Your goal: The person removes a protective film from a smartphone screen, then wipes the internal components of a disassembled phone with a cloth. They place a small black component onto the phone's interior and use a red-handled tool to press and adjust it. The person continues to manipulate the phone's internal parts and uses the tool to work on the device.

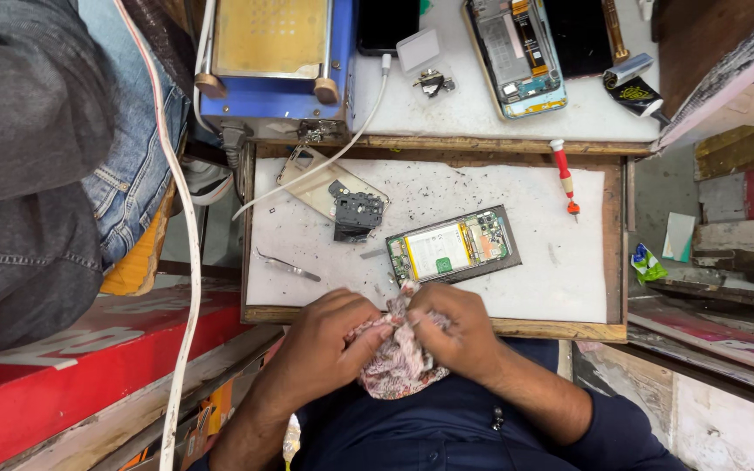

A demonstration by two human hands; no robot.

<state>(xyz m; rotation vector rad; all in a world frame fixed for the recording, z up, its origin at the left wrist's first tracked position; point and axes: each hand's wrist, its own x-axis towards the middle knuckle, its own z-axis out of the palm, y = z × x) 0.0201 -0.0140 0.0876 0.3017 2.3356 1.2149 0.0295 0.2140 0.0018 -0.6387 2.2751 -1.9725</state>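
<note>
Both hands, left hand [329, 344] and right hand [455, 336], pinch a patterned cloth [399, 362] beside the opened phone [453, 246], where lint could snag exposed parts.

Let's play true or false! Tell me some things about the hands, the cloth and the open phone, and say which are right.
1. Both hands hold a patterned cloth. True: the left hand and the right hand grip it together.
2. The opened phone lies on the white tray. True.
3. The red-handled screwdriver is in the right hand. False: it lies on the tray's far right, untouched.
4. The tweezers lie on top of the phone. False: they lie apart, on the tray's left side.
5. A white cable runs over the tray's back edge. True.
</note>
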